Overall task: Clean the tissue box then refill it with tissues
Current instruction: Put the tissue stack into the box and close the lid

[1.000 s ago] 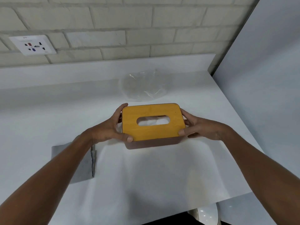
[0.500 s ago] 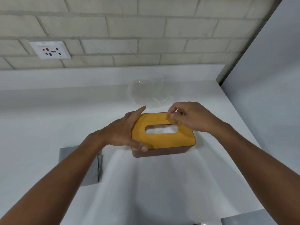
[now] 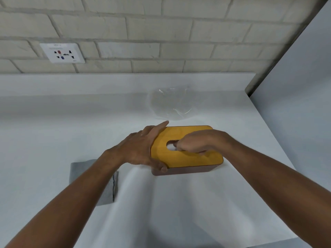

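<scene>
Brown tissue box (image 3: 189, 170), yellow wooden lid (image 3: 188, 160): rigid, likely light; grip ends. Left hand (image 3: 141, 149) flat, bracing; right hand (image 3: 198, 143) curled at slot (image 3: 170, 147), hold unclear.

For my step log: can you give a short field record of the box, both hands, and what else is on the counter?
box: on the counter, lid on, white showing in the slot
left hand: fingers straight against the box's left end, thumb at its front corner
right hand: over the slot, fingertips curled at it; whether it pinches anything cannot be told
cloth: grey, left of the box
wrapper: clear plastic, behind the box
socket: on the brick wall
</scene>
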Demonstrator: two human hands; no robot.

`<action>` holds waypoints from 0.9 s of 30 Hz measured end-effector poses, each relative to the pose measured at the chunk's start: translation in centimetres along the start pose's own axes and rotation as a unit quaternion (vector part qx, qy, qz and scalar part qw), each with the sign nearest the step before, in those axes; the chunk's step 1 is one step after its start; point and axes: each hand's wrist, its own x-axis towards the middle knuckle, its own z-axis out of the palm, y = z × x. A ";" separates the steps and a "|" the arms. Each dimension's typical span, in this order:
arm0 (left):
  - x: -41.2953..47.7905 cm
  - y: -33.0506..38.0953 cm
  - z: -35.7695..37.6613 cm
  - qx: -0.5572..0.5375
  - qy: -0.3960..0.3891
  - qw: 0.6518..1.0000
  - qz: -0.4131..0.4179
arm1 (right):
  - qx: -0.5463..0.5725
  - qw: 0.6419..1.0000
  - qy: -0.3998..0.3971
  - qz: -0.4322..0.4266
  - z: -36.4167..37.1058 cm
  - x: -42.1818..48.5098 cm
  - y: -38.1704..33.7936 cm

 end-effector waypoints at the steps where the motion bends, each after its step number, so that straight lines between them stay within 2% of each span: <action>1: 0.0 0.0 0.0 -0.001 -0.001 1.000 0.000 | -0.010 1.000 0.001 0.000 0.0 -0.1 -0.3; 7: 0.0 0.0 0.0 0.000 -0.006 1.000 -0.005 | -0.057 0.998 0.007 -0.032 -0.2 -0.3 -1.3; 13: 0.0 -0.1 0.0 0.006 -0.006 1.000 -0.006 | -0.127 0.987 0.081 -0.054 0.0 -0.3 0.0; 17: 0.2 -0.2 -0.1 0.050 0.003 0.999 0.000 | -0.195 0.965 0.140 -0.109 0.0 -0.4 0.7; 21: 0.7 0.4 -0.5 0.065 0.049 0.997 -0.018 | -0.103 0.959 0.223 -0.142 -0.1 -0.4 1.6; 27: 1.8 3.9 -0.9 0.151 0.134 0.979 0.016 | -0.156 0.926 0.301 -0.164 -0.1 -0.3 2.0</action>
